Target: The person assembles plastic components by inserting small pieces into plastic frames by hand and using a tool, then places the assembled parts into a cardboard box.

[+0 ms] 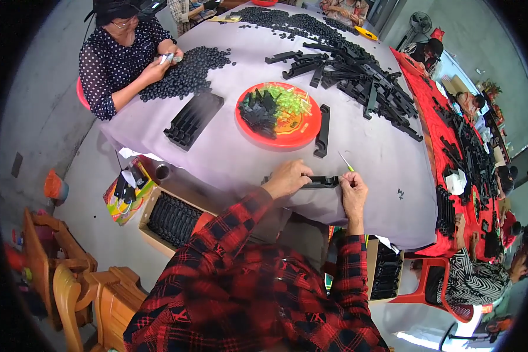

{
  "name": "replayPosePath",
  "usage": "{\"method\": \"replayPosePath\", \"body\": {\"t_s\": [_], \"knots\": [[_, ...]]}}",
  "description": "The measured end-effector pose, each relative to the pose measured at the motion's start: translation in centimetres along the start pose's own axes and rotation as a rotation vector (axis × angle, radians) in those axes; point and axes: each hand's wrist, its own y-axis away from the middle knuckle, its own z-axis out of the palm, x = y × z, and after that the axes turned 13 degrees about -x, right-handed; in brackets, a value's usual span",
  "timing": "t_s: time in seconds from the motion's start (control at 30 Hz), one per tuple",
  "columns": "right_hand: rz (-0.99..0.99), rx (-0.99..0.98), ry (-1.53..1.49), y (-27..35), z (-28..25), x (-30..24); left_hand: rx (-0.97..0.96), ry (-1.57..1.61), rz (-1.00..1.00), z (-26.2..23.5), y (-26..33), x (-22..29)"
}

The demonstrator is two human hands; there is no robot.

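A black plastic bar (pixel 324 182) lies near the front edge of the cloth-covered table, between my two hands. My left hand (pixel 290 178) is closed on its left part, fingers bent over it. At the bar's right end, my right hand (pixel 354 192) is closed with fingertips pinched together. A thin pick-like tool with a yellow-green handle (pixel 350 168) sticks up from that hand, its pale tip pointing away from me. Anything small between the right fingertips is hidden. Beyond, a red plate (pixel 258 136) carries small black pieces (pixel 259 114) and clear green pieces (pixel 288 101).
One black bar (pixel 322 130) lies beside the plate; several form a block (pixel 194 120) to its left. A large bar pile (pixel 366 82) is at far right. Another person (pixel 126 64) works by black round parts (pixel 185 73). Boxes of bars (pixel 173 222) stand below the table.
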Motion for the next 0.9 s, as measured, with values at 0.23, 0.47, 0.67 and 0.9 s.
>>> {"method": "replayPosePath", "body": {"t_s": [0.23,0.47,0.67,0.9], "knots": [[-0.006,-0.007,0.014,0.0,0.1,-0.3,0.009,0.013,0.016,0.0,-0.1,-0.4],[0.040,0.001,-0.003,0.2,0.0,-0.8,0.000,0.011,0.013,0.0,-0.3,-0.3],[-0.012,0.015,0.032,0.4,0.1,-0.1,-0.018,-0.007,0.025,0.0,0.1,-0.3],[0.032,0.040,0.225,0.4,-0.4,0.5,0.022,-0.044,0.099,0.5,-0.2,-1.0]]}}
